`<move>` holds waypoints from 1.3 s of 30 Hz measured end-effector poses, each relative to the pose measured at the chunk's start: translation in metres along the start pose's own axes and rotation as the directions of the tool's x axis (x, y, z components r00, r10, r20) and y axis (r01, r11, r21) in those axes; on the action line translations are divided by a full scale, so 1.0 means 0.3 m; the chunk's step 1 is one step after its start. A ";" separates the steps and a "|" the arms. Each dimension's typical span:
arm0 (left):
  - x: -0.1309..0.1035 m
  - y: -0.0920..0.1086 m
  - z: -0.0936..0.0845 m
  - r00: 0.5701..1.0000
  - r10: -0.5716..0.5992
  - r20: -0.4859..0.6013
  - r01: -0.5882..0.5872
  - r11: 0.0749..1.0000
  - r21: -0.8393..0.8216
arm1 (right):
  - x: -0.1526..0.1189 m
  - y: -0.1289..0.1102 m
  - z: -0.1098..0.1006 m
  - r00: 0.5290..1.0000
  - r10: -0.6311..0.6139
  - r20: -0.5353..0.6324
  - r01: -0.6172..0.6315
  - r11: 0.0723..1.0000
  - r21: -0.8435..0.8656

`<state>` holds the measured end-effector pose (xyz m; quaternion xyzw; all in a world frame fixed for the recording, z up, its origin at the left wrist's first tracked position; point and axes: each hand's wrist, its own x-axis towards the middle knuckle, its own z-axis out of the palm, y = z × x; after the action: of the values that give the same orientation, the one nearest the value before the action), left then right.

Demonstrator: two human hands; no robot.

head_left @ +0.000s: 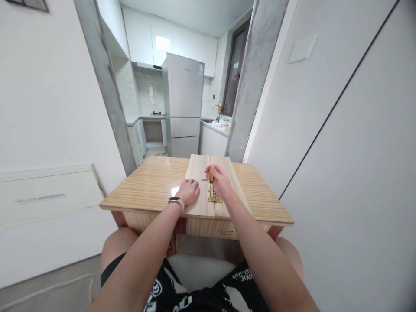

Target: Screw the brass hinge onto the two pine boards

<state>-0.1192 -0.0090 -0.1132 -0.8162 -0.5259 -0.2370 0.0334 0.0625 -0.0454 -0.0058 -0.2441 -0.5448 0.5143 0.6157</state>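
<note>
Two pale boards [199, 165] lie side by side on a wood-grain table [152, 184], their seam running away from the person, and a brass hinge [219, 199] rests across that seam near their near end. The right hand [221, 181] is raised over the seam, its fingers closed around the yellow and dark handle of a screwdriver [211, 176]; the shaft points down at the hinge, though whether the tip touches a screw is too small to tell. The left hand [189, 191] rests palm down on the left board, fingers slightly spread and relaxed, grasping nothing that shows; it is to the left of the hinge and apart from it. A few small metal bits [204, 180] lie on the left board, between the two hands, just beside the right fingertips. A watch [175, 199] with a dark face and a light band circles the left wrist. Under the tabletop is a drawer [208, 227] with a thin curved pull [225, 232], and the person's knees are on either side, below black shorts [191, 299] with white print. Beyond the table stands a grey fridge [185, 91], with white cabinets [139, 34] above and behind it, a hob [156, 113] on the counter to its left, and a faucet [217, 113] over a sink [208, 121] to its right, near a dark-framed window [234, 69]
</note>
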 end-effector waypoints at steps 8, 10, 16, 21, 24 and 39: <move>-0.001 0.000 0.000 1.000 -0.002 0.001 0.002 1.000 0.004 | -0.003 -0.002 -0.029 0.999 0.034 0.042 -0.034 0.999 -0.011; -0.001 0.001 -0.001 1.000 -0.003 0.000 0.003 1.000 0.005 | -0.001 0.007 -0.023 1.000 0.027 0.016 -0.027 1.000 -0.012; -0.001 0.005 -0.005 1.000 0.002 0.000 -0.002 1.000 0.005 | 0.012 0.027 -0.007 0.997 -0.013 -0.078 0.011 1.000 -0.027; 0.000 0.001 0.003 1.000 -0.003 -0.005 0.003 1.000 -0.004 | 0.012 0.012 -0.021 1.000 -0.017 -0.007 0.018 0.999 0.033; 0.001 -0.004 0.010 1.000 0.002 -0.004 -0.002 1.000 -0.008 | 0.009 -0.001 -0.035 0.999 -0.003 0.046 0.000 0.999 0.054; 0.006 -0.001 0.004 1.000 0.003 0.003 -0.003 1.000 -0.004 | -0.001 0.013 -0.010 1.000 -0.003 0.009 0.003 1.000 0.026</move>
<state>-0.1184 -0.0070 -0.1135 -0.8175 -0.5241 -0.2369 0.0312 0.0638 -0.0435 -0.0102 -0.2331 -0.5413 0.5212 0.6173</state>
